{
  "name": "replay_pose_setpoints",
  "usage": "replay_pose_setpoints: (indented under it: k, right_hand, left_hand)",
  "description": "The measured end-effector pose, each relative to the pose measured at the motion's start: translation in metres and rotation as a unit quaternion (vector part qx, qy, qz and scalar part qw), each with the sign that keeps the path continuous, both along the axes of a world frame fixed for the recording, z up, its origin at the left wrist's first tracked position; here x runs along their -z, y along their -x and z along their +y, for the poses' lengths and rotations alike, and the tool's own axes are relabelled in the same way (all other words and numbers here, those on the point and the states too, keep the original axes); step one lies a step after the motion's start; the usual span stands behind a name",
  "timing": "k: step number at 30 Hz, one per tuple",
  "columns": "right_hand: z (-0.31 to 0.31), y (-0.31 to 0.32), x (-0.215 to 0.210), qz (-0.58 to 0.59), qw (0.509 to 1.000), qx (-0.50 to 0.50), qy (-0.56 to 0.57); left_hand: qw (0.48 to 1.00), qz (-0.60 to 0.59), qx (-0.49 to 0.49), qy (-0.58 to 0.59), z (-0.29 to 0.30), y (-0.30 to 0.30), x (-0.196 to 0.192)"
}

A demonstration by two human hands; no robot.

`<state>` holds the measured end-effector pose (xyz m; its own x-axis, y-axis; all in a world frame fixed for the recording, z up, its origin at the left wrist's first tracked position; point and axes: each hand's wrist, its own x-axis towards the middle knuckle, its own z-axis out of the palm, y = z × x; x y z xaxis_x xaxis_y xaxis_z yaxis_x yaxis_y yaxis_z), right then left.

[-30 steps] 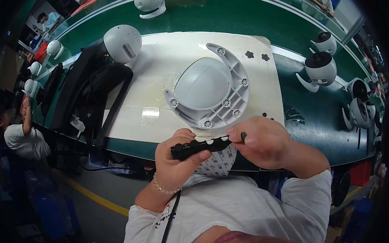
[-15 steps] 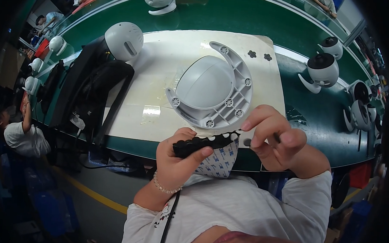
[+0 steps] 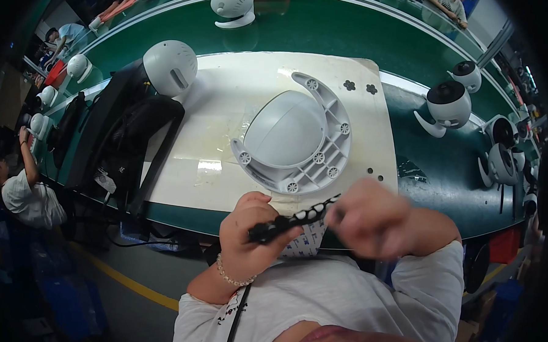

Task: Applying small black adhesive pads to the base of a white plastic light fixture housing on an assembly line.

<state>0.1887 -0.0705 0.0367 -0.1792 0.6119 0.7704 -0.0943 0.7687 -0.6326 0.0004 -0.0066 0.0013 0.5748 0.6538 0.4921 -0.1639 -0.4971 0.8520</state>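
Head view: left hand point(image 3: 247, 231) fingers grip 1 black strip point(image 3: 290, 222); blurred right hand point(image 3: 370, 215) pinches its end.

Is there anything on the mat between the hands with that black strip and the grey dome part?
Nothing visible. The left hand holds the black strip, with the blurred right hand at its far end. Only bare white mat lies between them and the grey dome part.

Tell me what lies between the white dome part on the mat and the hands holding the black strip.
In the head view, only a bare strip of the cream mat separates the white dome part from the left hand, the right hand and their black strip.
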Motion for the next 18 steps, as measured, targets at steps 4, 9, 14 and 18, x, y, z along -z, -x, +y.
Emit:
replay_pose_setpoints:
  k: [4, 9, 14, 18]
  right_hand:
    - [0.038, -0.027, -0.021, -0.057, 0.951, 0.303, 0.012]
    - [0.062, -0.033, -0.039, -0.069, 0.947, 0.29, 0.118]
    - [0.062, -0.036, -0.046, -0.1, 0.936, 0.291, 0.173]
    - [0.058, -0.035, -0.044, -0.251, 0.897, 0.36, 0.052]
  left_hand:
    - [0.987, -0.003, -0.116, -0.11, -0.004, 0.0, 0.007]
    - [0.981, 0.016, -0.108, -0.158, 0.006, -0.004, 0.012]
    - [0.981, 0.018, -0.089, -0.173, 0.012, -0.005, 0.021]
    - [0.975, 0.016, -0.1, -0.199, 0.014, -0.009, 0.023]
